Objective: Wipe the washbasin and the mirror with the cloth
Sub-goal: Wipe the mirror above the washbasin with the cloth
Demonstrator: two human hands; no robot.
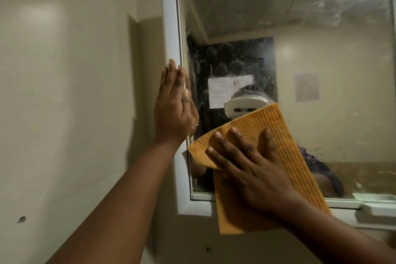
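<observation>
Right hand [255, 169], fingers [222, 146] spread flat, pressing orange waffle cloth [276, 135] against smeared mirror [300, 49] at lower left corner; left hand [174, 111], fingers straight together, resting on white frame [170, 28].

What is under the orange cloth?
The cloth covers the mirror's lower left glass and part of its white frame. The right hand presses it flat, so the glass beneath is hidden.
</observation>
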